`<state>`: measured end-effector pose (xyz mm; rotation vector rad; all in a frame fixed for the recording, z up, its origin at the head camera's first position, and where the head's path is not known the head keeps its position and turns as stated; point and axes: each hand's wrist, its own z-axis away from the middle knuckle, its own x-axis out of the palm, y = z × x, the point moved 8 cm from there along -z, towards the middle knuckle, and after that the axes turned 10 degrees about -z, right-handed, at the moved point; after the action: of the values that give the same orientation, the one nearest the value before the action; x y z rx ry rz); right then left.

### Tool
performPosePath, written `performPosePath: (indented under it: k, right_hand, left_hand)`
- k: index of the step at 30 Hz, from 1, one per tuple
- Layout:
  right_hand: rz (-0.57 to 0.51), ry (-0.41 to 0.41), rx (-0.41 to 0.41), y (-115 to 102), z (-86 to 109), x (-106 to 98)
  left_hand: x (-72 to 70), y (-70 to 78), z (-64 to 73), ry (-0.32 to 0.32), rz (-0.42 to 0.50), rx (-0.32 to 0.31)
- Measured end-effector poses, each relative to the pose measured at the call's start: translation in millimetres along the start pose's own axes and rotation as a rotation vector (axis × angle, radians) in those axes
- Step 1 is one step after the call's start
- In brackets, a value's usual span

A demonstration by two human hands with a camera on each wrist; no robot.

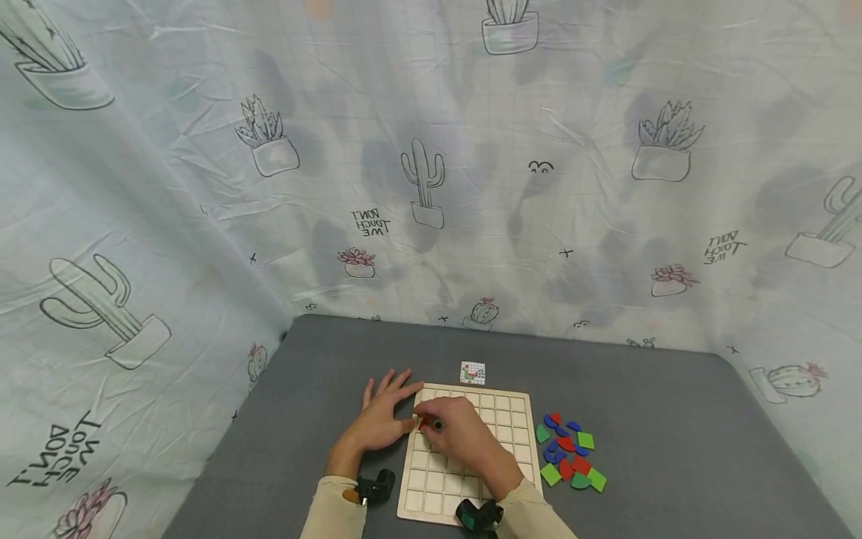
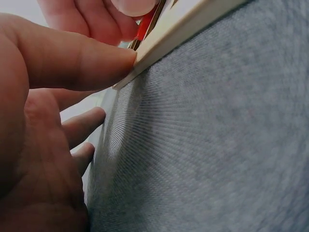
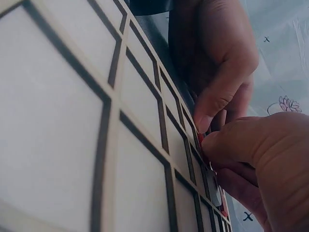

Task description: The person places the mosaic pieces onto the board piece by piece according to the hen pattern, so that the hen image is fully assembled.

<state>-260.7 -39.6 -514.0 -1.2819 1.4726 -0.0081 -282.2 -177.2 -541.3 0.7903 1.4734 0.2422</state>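
Observation:
A wooden grid board (image 1: 424, 480) with square cells lies on the dark grey table. My left hand (image 1: 380, 421) rests at its upper left edge, fingers spread, the thumb (image 2: 96, 60) touching the board's side. Over the upper left cells, my right hand (image 1: 465, 436) pinches a small red piece (image 3: 202, 143) at the board's edge cells. Its thumb (image 3: 236, 140) covers part of the piece, so the exact shape is hidden. A small dark round thing (image 1: 438, 424) shows by the right fingers; its kind is unclear. Further along the edge sits another bit of red (image 3: 224, 210).
Right of the board lie several loose flat pieces: green squares (image 1: 586, 440), red pieces (image 1: 581, 466), blue pieces (image 1: 574, 426) and green curved ones (image 1: 581, 482). A small printed pattern card (image 1: 473, 373) lies beyond the board's top edge. Cactus-print curtains (image 1: 471, 247) surround the table (image 1: 646, 419).

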Motion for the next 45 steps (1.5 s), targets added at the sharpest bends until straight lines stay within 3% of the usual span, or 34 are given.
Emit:
performPosePath:
  k: [13, 19, 25, 31, 36, 38, 43, 45]
  right_hand:
    - [0.009, -0.017, 0.001, -6, 4.9, -3]
    - [-0.138, 0.044, 0.033, -6, 21.0, -20]
    - [-0.284, 0.107, 0.086, -1, 54.4, -45]
    - [-0.261, 0.176, 0.144, 9, 97.2, -75]
    - [-0.168, 0.31, 0.127, 14, 136.2, -103]
    - [-0.138, 0.36, 0.194, 18, 153.5, -113]
    - [-0.134, 0.433, 0.45, 31, 196.6, -133]
    - [-0.103, 0.46, 0.504, 34, 210.8, -142]
  left_hand:
    - [2.8, -0.1, -1.7, -0.012, -0.016, -0.017]
    - [4.3, -0.5, -1.2, -0.012, -0.026, -0.02]
    - [3.2, -0.2, 0.1, -0.01, -0.025, -0.027]
    - [1.5, 0.1, 0.4, 0.003, -0.01, -0.03]
    - [2.0, -1.6, 0.3, 0.005, -0.013, -0.036]
    - [2.8, -2.5, -0.2, 0.003, -0.019, -0.035]
    - [3.9, -3.1, -1.0, -0.002, -0.022, -0.034]
    - [3.8, -2.9, -0.8, -0.005, -0.018, -0.036]
